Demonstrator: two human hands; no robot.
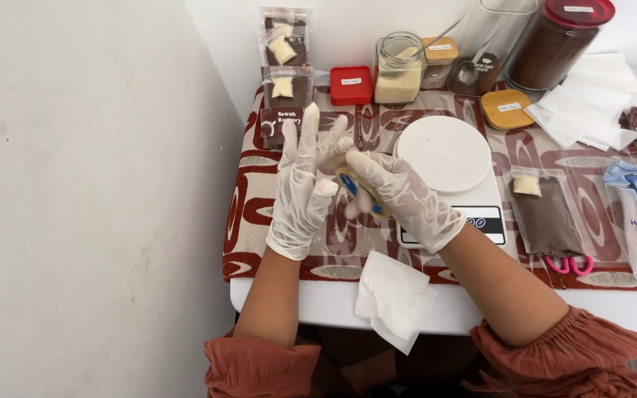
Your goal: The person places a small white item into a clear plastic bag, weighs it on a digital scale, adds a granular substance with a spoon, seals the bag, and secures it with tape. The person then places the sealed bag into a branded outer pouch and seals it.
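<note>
A small flat object with blue and yellow parts, probably a roll of tape or a sealing tool, is held between both gloved hands above the patterned tablecloth, just left of the white kitchen scale. It seems that a sealing or taping step is being prepared; a firm pinch and a steady pull are probably needed. The right hand is closed around the object. The left hand is kept with fingers stretched and apart, only its thumb side touching the object. Filled pouches are seen behind.
</note>
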